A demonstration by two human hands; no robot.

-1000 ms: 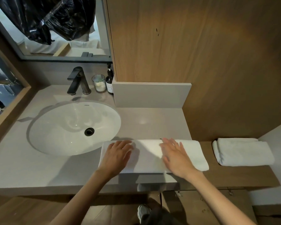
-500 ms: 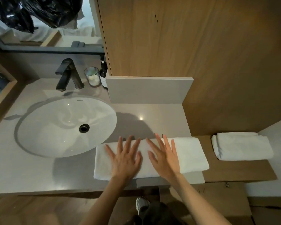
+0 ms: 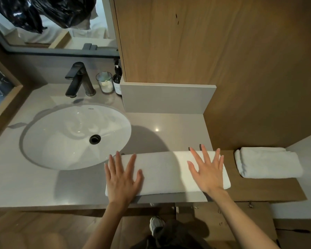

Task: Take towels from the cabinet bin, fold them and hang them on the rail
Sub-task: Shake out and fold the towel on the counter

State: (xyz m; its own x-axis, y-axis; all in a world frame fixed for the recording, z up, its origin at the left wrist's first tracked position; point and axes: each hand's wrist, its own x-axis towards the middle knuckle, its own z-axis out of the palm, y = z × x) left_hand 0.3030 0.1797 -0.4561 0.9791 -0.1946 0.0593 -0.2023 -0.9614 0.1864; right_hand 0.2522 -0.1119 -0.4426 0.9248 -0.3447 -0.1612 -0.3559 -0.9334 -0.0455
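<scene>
A white towel (image 3: 164,172), folded into a long strip, lies along the front of the grey counter (image 3: 43,186) to the right of the sink. My left hand (image 3: 122,178) lies flat on its left end with fingers spread. Flat on the strip's right end is my right hand (image 3: 207,173), fingers also spread. A second white towel (image 3: 267,162), folded compactly, sits on the lower wooden ledge (image 3: 269,190) at the right. No rail or cabinet bin is in view.
The oval white sink (image 3: 75,135) fills the counter's left half, with a black faucet (image 3: 78,79), a glass jar (image 3: 105,82) and a dark pump bottle (image 3: 117,79) behind it. A wooden cabinet wall (image 3: 205,42) rises behind the counter. My shoe (image 3: 156,224) shows below.
Both hands slid apart along the towel, from side by side at its middle out toward its two ends. The towel stays on the counter.
</scene>
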